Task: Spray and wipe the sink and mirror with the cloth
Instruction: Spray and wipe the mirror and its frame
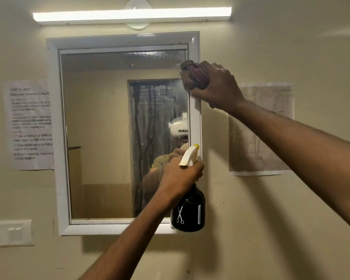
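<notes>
The mirror (101,134) filled the centre of the frame, set in a white frame (55,138) on a cream wall (291,57). Its right half was streaked with wet runs and a hazy film, thickest over the dark reflected doorway.

At the upper right of the mirror, the right hand (216,85) was closed around a bunched reddish-brown cloth (194,76), fingers curled tight over it. The cloth was pressed where the glass met the inner right edge of the white frame, part of it over the glass and part over the frame.

Lower down, near the mirror's lower right corner, the left hand (180,176) was wrapped around the neck of a spray bottle (188,211). The bottle was dark, with a white scissors mark on its side, and its white trigger head with a yellow nozzle tip stood above the fist, tilted up toward the glass. Whether a finger lay on the trigger could not be told, as the hand hid it.

A lit tube light (131,15) ran across the top of the frame above the mirror. A printed sheet (30,126) hung at the left of the mirror, its text mostly blurred, and a paper with a faint line drawing (263,128) hung at the right. A white switch plate (8,232) sat at the lower left. The sink was not in view.
</notes>
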Demonstrator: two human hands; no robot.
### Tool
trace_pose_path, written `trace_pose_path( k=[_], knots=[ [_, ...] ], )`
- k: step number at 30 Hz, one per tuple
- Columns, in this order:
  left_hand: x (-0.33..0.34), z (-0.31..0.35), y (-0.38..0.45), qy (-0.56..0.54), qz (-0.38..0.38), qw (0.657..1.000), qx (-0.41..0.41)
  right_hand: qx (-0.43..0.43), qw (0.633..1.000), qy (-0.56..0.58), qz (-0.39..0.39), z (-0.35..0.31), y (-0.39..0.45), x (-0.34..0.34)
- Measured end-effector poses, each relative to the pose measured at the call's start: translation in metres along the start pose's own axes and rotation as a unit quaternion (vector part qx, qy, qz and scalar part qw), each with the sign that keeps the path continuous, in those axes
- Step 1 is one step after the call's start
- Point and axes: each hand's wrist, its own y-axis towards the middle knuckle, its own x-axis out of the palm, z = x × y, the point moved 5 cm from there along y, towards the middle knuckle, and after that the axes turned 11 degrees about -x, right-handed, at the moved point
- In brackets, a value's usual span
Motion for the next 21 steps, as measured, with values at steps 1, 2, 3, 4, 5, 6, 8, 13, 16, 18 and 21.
trace_pose_path(
  k=[1,2,3,4,5,6,8,13,16,18,21],
  knots=[
    [0.0,-0.001,-0.001,-0.003,0.008,1.0,0.0,-0.003,1.0,0.005,-0.005,-0.002,-0.009,0.003],
    [0.0,-0.002,-0.003,-0.003,0.012,1.0,0.004,-0.006,1.0,0.011,-0.009,-0.004,-0.019,0.005],
    [0.0,-0.002,-0.005,0.002,0.014,1.0,0.012,-0.008,1.0,0.015,-0.012,-0.006,-0.027,0.007],
    [0.001,-0.001,-0.006,0.011,0.011,1.0,0.02,-0.01,1.0,0.018,-0.013,-0.007,-0.032,0.008],
    [0.002,0.0,-0.007,0.018,0.004,0.999,0.028,-0.013,1.0,0.018,-0.015,-0.007,-0.033,0.008],
    [0.002,0.002,-0.008,0.026,-0.003,0.999,0.035,-0.016,1.0,0.013,-0.021,-0.007,-0.03,0.007],
    [0.003,0.005,-0.009,0.036,-0.013,0.998,0.045,-0.027,0.999,-0.002,-0.032,-0.007,-0.024,0.005],
    [0.003,-0.003,-0.016,0.009,-0.021,0.999,0.031,-0.017,0.999,0.034,-0.011,-0.017,-0.058,0.014],
    [0.002,-0.015,-0.026,-0.005,-0.021,1.0,0.01,-0.032,0.997,0.037,-0.055,-0.034,-0.122,0.028],
    [-0.001,-0.025,-0.031,-0.002,-0.013,1.0,0.006,-0.048,0.992,0.033,-0.108,-0.046,-0.167,0.036],
    [-0.001,-0.046,-0.037,0.015,-0.018,1.0,-0.019,-0.059,0.984,0.023,-0.168,-0.055,-0.196,0.043]
  ],
)
